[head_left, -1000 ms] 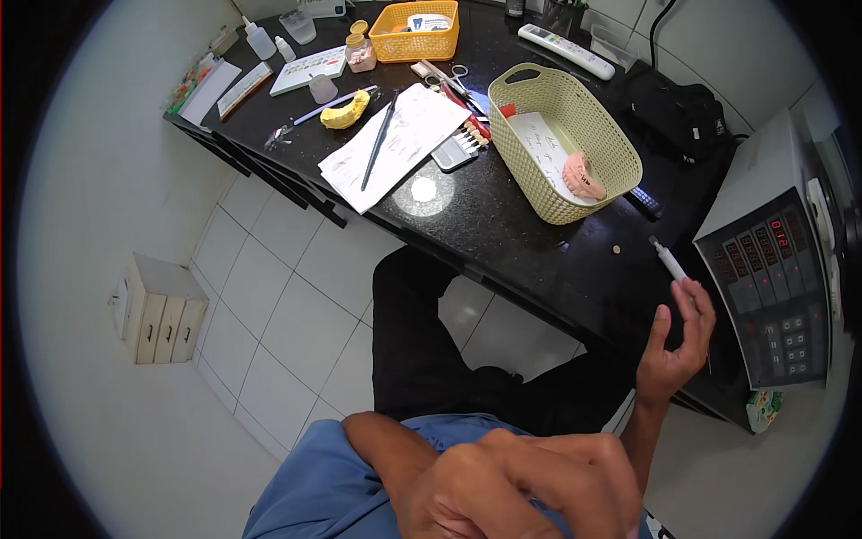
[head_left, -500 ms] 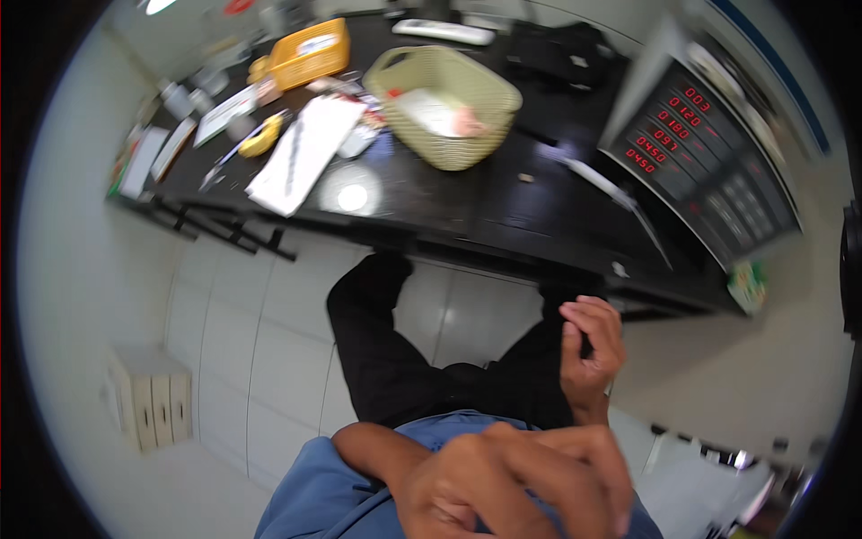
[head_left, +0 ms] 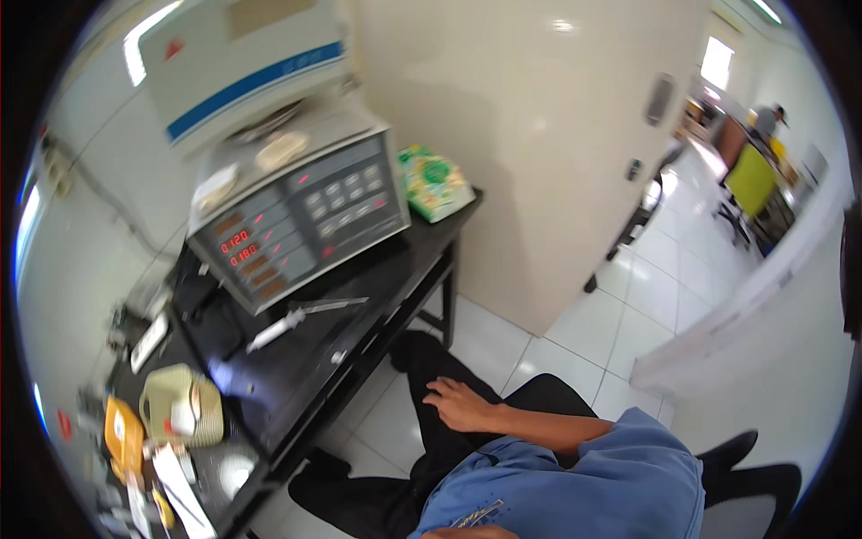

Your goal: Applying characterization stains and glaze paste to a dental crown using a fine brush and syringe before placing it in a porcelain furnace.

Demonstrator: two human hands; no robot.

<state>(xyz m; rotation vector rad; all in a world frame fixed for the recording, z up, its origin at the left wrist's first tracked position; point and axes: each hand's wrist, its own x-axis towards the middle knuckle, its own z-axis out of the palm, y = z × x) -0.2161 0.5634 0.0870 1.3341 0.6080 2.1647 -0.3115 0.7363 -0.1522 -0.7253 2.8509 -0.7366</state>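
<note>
Two hands in view, one nearly whole and one barely there. Right hand (head_left: 460, 406) back upward over the black trousers (head_left: 359, 499), well apart from the tabletop (head_left: 287, 388); grip loose, fingers a little spread and slightly bent, nothing visible between them. Cannot tell whether resting on the cloth or just above it. Left hand (head_left: 471, 533) cut off at the lower edge, in front of the blue shirt (head_left: 575, 485); cannot tell how its grip stands.

On the tabletop, a slender white tool (head_left: 272, 332), lying just in front of a grey machine (head_left: 310, 216) with a dark control panel and red lit digits, thin end toward the right. Nearer the front edge, a small white scrap (head_left: 338, 357); farther left, a small tan piece (head_left: 250, 387).

Behind these, a black bag (head_left: 208, 314) beside the machine and a white remote control (head_left: 150, 343). At lower left, a pale green basket (head_left: 212, 422) near an orange basket (head_left: 123, 431), with white paper (head_left: 182, 490) and a yellow object (head_left: 162, 509) closer to the rim of the view, too blurred for detail.

At the far corner, a green-and-yellow package (head_left: 435, 184). Off to the right, a pale door (head_left: 485, 162) and, through an opening, another person (head_left: 768, 119) near a lime-green chair (head_left: 752, 184).
</note>
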